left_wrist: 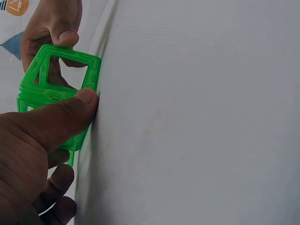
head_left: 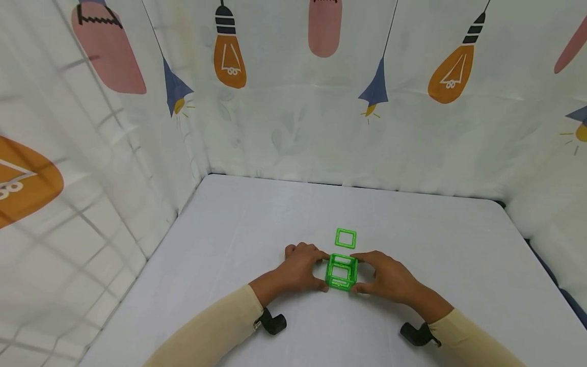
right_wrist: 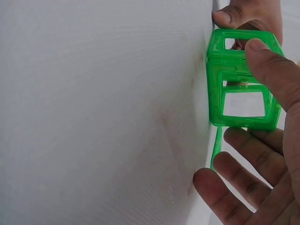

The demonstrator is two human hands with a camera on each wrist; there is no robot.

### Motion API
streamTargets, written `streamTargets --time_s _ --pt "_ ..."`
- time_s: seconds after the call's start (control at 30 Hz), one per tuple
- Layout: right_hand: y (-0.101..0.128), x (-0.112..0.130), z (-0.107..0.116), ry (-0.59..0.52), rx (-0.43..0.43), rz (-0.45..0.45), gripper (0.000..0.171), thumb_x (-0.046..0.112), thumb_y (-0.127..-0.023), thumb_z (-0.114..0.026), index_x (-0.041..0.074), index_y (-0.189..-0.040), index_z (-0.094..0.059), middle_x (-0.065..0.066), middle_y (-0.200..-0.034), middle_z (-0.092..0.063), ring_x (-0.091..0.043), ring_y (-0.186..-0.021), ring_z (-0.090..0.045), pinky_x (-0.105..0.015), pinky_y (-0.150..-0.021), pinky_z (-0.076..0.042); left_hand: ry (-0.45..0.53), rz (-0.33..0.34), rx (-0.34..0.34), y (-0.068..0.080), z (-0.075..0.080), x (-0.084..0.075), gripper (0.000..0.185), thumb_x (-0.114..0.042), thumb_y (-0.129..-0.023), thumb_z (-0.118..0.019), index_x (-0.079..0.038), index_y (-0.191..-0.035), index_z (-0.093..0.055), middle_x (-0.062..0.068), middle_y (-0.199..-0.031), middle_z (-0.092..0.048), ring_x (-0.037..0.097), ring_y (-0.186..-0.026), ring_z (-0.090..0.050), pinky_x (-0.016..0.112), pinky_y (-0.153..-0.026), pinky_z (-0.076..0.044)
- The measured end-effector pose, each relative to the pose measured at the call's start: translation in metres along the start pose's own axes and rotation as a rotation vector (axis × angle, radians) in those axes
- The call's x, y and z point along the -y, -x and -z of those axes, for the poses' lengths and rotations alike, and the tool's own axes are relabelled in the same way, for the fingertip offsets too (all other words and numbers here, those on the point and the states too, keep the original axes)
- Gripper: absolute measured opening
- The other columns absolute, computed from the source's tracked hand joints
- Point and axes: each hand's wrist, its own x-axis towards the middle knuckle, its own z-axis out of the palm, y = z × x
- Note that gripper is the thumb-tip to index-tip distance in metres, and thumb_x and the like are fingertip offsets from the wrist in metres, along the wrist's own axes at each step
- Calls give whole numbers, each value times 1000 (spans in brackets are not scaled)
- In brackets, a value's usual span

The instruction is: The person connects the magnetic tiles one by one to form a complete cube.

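Note:
On the white table, a small cube of green translucent magnetic tiles (head_left: 340, 281) with open square centres sits between both hands. My left hand (head_left: 300, 267) grips its left side, thumb near the front corner and index finger at the back. From the other side, my right hand (head_left: 387, 278) holds the cube the same way, thumb in front. The right wrist view shows that thumb over a side of the cube (right_wrist: 214, 93), the other fingers spread below. Just behind the cube lies a loose green square tile (head_left: 345, 246), flat and apart from it.
The white-covered table (head_left: 257, 214) reaches back to a hanging white curtain (head_left: 293, 148) printed with lamps and bulbs. Another curtain side stands along the left edge. A black wrist camera (head_left: 273, 324) is strapped at the left cuff, and a second black camera (head_left: 416, 334) at the right.

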Motion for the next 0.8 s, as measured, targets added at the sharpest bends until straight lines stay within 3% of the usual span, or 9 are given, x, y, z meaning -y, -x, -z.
streamTargets --time_s 0.37,0.6,0.8 --pt "-3 -2 2 -21 40 36 86 52 -74 -88 17 -146 -59 -2 -127 -65 -11 -89 -58 -33 -75 -51 0 -7 -29 0 -2 2 67 -53 -75 -89 -22 -130 -69 -10 -115 -62 17 -113 -51 50 -97 -29" --pt "-4 -3 6 -33 82 32 88 49 -75 -90 18 -149 -55 -4 -131 -62 -15 -97 -58 -35 -79 -52 7 7 -25 0 -3 2 67 -54 -74 -89 -21 -129 -69 -11 -114 -62 17 -112 -51 50 -96 -29" --pt "-10 -9 12 -30 76 34 82 27 -80 -90 16 -151 -51 1 -133 -62 -19 -107 -59 -37 -84 -53 15 6 -22 0 -1 2 66 -53 -74 -89 -21 -129 -69 -11 -114 -62 17 -112 -50 48 -95 -29"
